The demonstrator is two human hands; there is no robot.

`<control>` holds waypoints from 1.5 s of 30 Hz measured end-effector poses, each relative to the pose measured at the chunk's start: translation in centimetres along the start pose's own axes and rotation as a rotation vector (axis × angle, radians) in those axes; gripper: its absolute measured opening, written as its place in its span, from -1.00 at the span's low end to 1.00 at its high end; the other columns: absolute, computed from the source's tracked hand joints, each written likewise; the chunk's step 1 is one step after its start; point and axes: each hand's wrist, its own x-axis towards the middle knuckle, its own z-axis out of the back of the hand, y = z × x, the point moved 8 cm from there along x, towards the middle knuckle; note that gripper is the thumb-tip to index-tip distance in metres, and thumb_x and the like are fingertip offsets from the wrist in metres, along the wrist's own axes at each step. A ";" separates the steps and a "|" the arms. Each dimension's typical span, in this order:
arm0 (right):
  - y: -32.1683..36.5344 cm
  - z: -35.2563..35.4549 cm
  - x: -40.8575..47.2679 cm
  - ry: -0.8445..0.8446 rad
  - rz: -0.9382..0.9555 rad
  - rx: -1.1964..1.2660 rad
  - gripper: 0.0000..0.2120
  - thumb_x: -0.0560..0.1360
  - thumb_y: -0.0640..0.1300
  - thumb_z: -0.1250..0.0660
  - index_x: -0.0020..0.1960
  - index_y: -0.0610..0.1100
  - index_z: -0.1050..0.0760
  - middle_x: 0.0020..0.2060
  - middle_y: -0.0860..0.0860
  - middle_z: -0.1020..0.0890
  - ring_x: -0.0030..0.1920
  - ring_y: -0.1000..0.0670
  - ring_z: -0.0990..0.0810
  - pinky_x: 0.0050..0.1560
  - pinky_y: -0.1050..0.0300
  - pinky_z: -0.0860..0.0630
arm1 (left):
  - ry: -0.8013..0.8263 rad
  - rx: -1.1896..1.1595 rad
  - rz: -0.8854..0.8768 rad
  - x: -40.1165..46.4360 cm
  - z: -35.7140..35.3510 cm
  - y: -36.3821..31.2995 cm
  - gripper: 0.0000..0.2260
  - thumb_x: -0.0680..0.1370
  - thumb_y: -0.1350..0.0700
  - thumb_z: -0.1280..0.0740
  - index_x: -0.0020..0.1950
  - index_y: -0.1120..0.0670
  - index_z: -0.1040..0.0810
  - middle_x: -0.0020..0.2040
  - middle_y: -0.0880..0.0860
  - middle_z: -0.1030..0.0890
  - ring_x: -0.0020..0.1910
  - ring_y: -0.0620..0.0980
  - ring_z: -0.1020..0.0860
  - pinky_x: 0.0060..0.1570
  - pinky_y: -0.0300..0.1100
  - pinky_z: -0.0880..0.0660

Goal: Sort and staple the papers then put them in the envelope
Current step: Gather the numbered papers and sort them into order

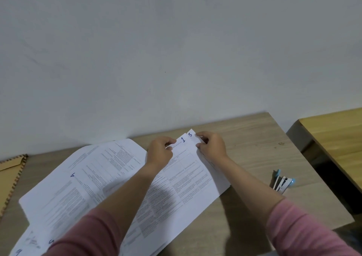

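Observation:
Several white printed sheets (pixel 101 177) lie fanned across the wooden table (pixel 254 138), each with a handwritten blue number. My left hand (pixel 159 152) pinches the top corner of the sheet marked 1 (pixel 183 157). Just to its right, my right hand (pixel 212 146) pinches the corner of the sheet marked 3 (pixel 191 134), which pokes out from under sheet 1. A sheet marked 4 (pixel 72 175) lies further left. A blue and white stapler (pixel 283 183) rests on the table to the right of my right forearm. A brown envelope (pixel 11 169) lies at the left edge.
A pale wall rises right behind the table. A second, yellower wooden surface (pixel 337 138) stands to the right, across a dark gap. More numbered sheets reach the bottom left corner (pixel 19 251).

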 end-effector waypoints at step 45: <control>0.6 0.6 -4.6 0.063 0.048 0.408 -0.65 0.42 -0.32 -0.36 0.19 -0.12 -0.56 0.08 0.04 -0.65 0.02 0.08 -0.61 0.11 0.15 -0.53 | 0.052 -0.179 -0.020 -3.7 -0.3 -3.3 -0.75 0.49 0.39 -0.29 0.07 0.13 -0.63 -0.18 -0.09 -0.61 -0.21 -0.17 -0.56 -0.14 -0.33 -0.50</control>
